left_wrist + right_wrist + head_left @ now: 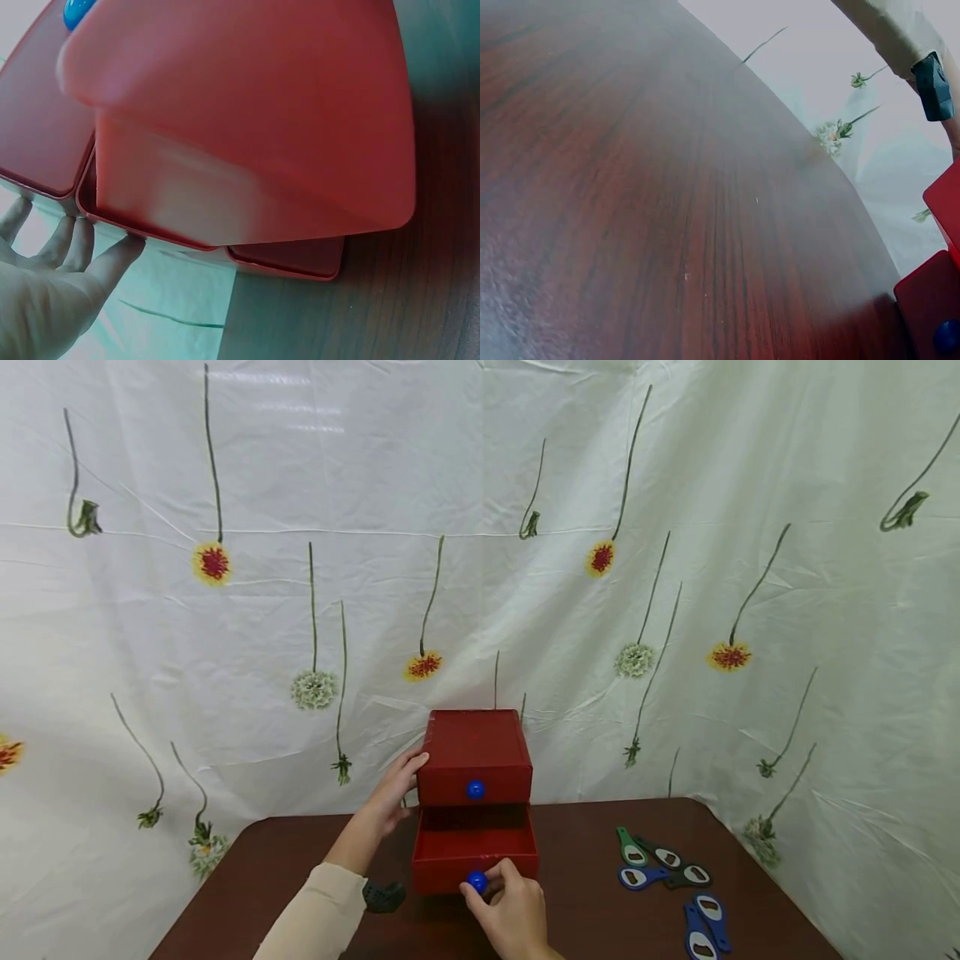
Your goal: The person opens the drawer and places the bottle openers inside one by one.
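Note:
A red box of drawers (pixel 480 739) with blue knobs stands on the table. Below its shut top drawer, a drawer (pixel 476 845) is pulled out, and its visible inside looks bare. My right hand (pixel 512 906) pinches that drawer's blue knob (pixel 477 882) between thumb and fingers; the right wrist view does not show this hand. With fingers spread, my left hand (pixel 56 281) rests its fingertips on the side of the box. The pulled-out drawer (pixel 247 120) fills much of the left wrist view. Under it, another red front with a dark blue knob (pixel 946 337) shows in the right wrist view.
Several bottle openers with green, blue and black handles lie at the right of the table, one of them a blue bottle opener (pixel 701 943). A white curtain (pixel 480 593) with printed flowers hangs behind the dark wooden table (pixel 592 885).

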Demonstrator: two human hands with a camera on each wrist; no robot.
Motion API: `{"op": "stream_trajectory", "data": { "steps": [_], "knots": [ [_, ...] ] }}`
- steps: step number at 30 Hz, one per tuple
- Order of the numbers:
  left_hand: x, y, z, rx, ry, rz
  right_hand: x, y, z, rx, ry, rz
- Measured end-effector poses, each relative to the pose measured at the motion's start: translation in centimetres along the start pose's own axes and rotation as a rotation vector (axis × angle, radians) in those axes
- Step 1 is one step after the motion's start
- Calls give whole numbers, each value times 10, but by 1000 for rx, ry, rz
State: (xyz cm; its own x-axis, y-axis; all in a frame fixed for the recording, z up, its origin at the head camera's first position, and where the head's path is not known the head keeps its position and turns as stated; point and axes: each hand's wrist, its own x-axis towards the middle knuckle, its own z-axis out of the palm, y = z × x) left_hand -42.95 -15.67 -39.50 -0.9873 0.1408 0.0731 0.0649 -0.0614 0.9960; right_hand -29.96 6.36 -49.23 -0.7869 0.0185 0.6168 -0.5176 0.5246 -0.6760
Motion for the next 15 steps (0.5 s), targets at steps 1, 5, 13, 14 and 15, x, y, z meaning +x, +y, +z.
{"op": "stream_trajectory", "data": {
  "steps": [1, 5, 13, 14, 15],
  "knots": [
    [0, 0, 0, 2, -5, 5, -1, 0, 0, 2, -1, 4],
    [-1, 1, 0, -3, -12, 10, -3, -1, 0, 0, 12, 10],
    [-2, 2, 0, 0, -20, 0, -8, -4, -2, -24, 11, 5],
    [-2, 2, 0, -1, -20, -3, -9, -4, -3, -22, 5, 7],
    [-3, 2, 0, 0, -23, -3, -10, -5, -4, -21, -1, 10]
  ]
}}
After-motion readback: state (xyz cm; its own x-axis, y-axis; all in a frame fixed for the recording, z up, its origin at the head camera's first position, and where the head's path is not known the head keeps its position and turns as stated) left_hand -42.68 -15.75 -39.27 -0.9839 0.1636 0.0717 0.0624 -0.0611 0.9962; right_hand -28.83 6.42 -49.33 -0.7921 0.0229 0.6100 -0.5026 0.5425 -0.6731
